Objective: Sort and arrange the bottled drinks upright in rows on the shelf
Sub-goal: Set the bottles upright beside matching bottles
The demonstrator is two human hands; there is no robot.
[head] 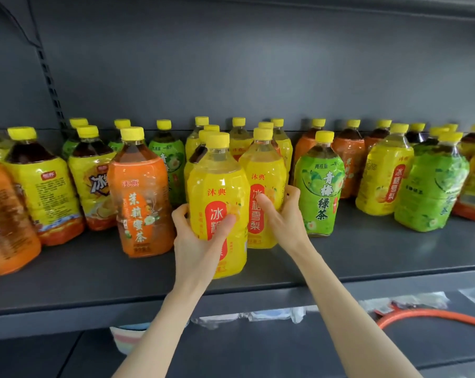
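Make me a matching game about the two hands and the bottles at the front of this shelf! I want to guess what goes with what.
Things:
1. left hand
2. right hand
3. front orange bottle
4. front green bottle

Places or states:
A. stands to the right of both hands
B. grips the nearest yellow bottle
C. stands to the left of both hands
D. grips the second yellow bottle, just behind the nearest one

Right pairs: 1-B, 2-D, 3-C, 4-A
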